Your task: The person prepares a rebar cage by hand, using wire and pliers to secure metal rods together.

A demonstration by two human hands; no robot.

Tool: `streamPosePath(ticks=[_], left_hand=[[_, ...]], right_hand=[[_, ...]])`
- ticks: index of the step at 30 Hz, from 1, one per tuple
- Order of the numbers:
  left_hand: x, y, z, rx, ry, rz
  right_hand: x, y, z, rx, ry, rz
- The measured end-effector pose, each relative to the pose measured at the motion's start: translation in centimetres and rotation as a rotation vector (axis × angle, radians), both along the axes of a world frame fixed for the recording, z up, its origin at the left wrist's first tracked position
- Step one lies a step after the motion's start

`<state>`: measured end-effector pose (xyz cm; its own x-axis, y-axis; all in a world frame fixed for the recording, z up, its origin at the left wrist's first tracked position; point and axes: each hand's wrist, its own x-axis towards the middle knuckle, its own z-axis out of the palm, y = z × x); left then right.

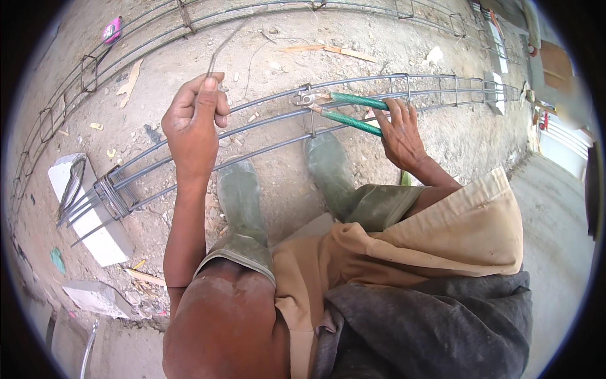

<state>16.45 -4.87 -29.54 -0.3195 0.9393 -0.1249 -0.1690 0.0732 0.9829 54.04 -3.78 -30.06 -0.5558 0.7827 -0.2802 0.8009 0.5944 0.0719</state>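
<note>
Green-handled pincers (341, 108) bite at a stirrup on the rebar cage (265, 123), which lies across the sandy ground (353, 60). The right hand (399, 134) is clamped on the handles at their ends. Left of the pincers, the left hand (193, 123) is fisted round a thin tie wire (218, 50) rising above the cage. Below the cage stand two green rubber boots (238, 199); its left end rests on a white block (95, 221).

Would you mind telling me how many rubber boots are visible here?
2. The left boot stands on the sandy ground below the rebar cage, beside the left forearm; the right boot stands just right of it, under the green-handled pliers. Neither looks hidden.
</note>
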Motion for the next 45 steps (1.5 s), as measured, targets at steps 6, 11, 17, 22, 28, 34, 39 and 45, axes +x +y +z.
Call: streamPosePath(ticks=[6, 11, 17, 22, 28, 34, 39, 45], left_hand=[[0.6, -1.8, -1.8, -0.395, -0.026, -0.166], [1.1, -3.5, -1.7, -0.433, -0.161, -0.35], [1.7, -4.1, 0.8, -0.312, -0.015, -0.477], [-1.7, -4.1, 3.9, -0.132, 0.301, -0.597], [-8.9, 0.6, 12.0, 0.169, 1.003, -0.624], [-12.0, 4.1, 15.8, 0.394, 1.359, -0.747], [-12.2, 3.8, 8.8, 0.245, 1.368, -0.613], [-13.7, 0.8, -2.6, -0.324, 0.939, -0.389]], right_hand=[[-3.3, 0.2, 2.5, -0.321, -0.284, -0.154], [-11.7, 5.3, 7.5, -0.034, 0.437, 0.331], [-14.8, 3.2, 6.2, -0.432, 0.591, 0.291], [-16.9, 4.8, 8.2, -0.4, 0.443, 0.379], [-22.4, 9.2, 12.5, -0.3, 0.641, 0.448], [-24.4, 10.2, 15.1, -0.543, 0.575, 0.093], [-24.3, 9.4, 11.3, -0.282, 0.361, 0.351], [-25.2, 7.1, 7.5, -0.714, 0.457, -0.181]])
